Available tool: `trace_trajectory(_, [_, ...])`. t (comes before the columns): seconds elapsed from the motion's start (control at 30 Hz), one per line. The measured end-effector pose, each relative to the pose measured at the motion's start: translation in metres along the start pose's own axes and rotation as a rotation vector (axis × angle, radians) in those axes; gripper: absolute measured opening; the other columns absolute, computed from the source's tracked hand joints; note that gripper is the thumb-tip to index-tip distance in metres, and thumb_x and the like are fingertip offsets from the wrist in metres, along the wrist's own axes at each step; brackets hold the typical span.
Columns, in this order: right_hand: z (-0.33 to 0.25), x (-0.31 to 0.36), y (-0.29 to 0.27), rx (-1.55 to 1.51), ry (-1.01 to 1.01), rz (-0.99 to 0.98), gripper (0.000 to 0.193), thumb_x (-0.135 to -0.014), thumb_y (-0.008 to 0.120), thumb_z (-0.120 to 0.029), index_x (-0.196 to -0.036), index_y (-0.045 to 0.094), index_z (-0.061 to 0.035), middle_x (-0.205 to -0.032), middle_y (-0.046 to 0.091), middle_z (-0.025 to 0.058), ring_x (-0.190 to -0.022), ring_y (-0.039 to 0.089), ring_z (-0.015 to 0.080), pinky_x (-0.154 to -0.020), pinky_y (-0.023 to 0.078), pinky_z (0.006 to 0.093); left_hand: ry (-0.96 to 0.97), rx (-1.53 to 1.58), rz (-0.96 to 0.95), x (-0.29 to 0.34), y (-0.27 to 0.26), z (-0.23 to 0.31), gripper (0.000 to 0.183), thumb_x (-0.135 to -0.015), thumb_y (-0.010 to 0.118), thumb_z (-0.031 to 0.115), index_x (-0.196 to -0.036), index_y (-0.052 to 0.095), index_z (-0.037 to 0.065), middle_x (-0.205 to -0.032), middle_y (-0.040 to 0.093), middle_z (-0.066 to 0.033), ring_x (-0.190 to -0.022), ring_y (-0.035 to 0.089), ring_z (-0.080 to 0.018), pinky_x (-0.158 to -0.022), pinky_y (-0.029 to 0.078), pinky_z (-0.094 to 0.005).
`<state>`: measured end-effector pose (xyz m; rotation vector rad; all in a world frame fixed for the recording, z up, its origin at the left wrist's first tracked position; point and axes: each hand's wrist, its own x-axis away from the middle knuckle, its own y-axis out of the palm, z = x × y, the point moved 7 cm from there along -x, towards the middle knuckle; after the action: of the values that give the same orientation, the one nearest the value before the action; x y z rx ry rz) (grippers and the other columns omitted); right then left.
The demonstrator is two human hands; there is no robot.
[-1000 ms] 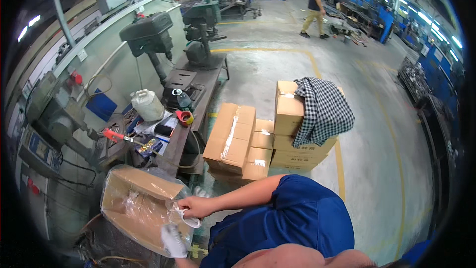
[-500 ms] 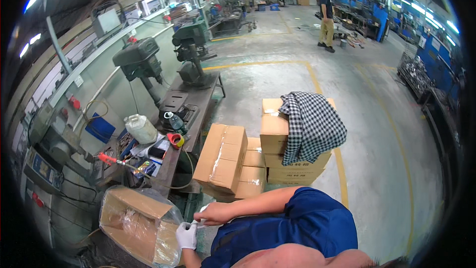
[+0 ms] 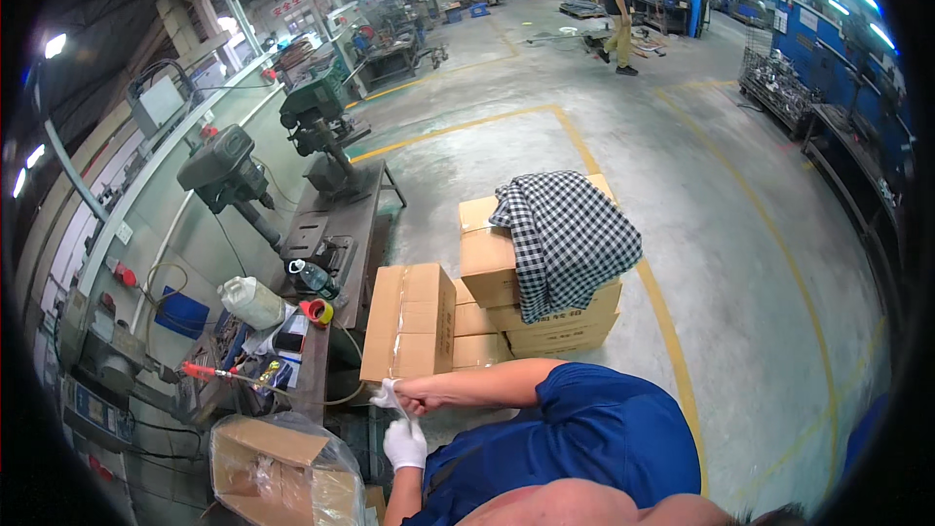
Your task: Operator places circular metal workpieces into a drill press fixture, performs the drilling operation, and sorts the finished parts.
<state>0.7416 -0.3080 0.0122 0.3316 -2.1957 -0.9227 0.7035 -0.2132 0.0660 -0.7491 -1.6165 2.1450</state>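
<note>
My left hand (image 3: 405, 444) wears a white glove, its fingers closed on the lower end of a loose white glove (image 3: 387, 395). Bare and curled, my right hand (image 3: 419, 396) grips the same glove just above, so the cloth stretches between the two hands. Fine finger detail is too small to make out. Below and left of my hands stands an open cardboard box (image 3: 268, 440) lined with clear plastic film. A taped brown carton (image 3: 407, 323) lies just beyond my right hand.
More cartons (image 3: 563, 333) are stacked ahead, a black-and-white checked cloth (image 3: 570, 239) draped over them. At left, a metal workbench (image 3: 362, 224) carries drill presses (image 3: 222, 170), a white jug (image 3: 251, 302), a clear bottle (image 3: 314, 279) and a tape roll (image 3: 317, 312). Another person (image 3: 616, 10) stands far off.
Both hands have moved away from the open box, toward the taped carton. The loose glove now hangs out more to the left of my right hand. The view has shifted and the far person has turned.
</note>
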Motion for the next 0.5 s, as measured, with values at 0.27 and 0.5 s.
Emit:
trace_trajectory(0.27, [-0.055, 0.031, 0.004, 0.550, -0.955, 0.267, 0.026, -0.088, 0.059, -0.024, -0.108, 0.067, -0.0091, -0.085, 0.071, 0.0056, -0.073, 0.067, 0.0229, -0.068, 0.052, 0.0347, 0.148, 0.356, 0.346, -0.017, -0.047, 0.018, 0.018, -0.082, 0.062, 0.011, -0.070, 0.051, 0.003, -0.066, 0.052, -0.0178, -0.062, 0.051, -0.0397, -0.058, 0.039, -0.0489])
trace_trajectory(0.5, [-0.073, 0.009, 0.014, 0.815, -0.708, 0.246, 0.027, -0.088, 0.058, -0.024, -0.111, 0.065, -0.0125, -0.101, 0.070, 0.0119, -0.088, 0.068, 0.0243, -0.078, 0.052, 0.0357, 0.243, 0.323, 0.133, -0.027, -0.056, 0.055, 0.020, -0.086, 0.062, 0.018, -0.071, 0.055, 0.006, -0.068, 0.054, -0.0169, -0.066, 0.055, -0.0398, -0.061, 0.043, -0.0492])
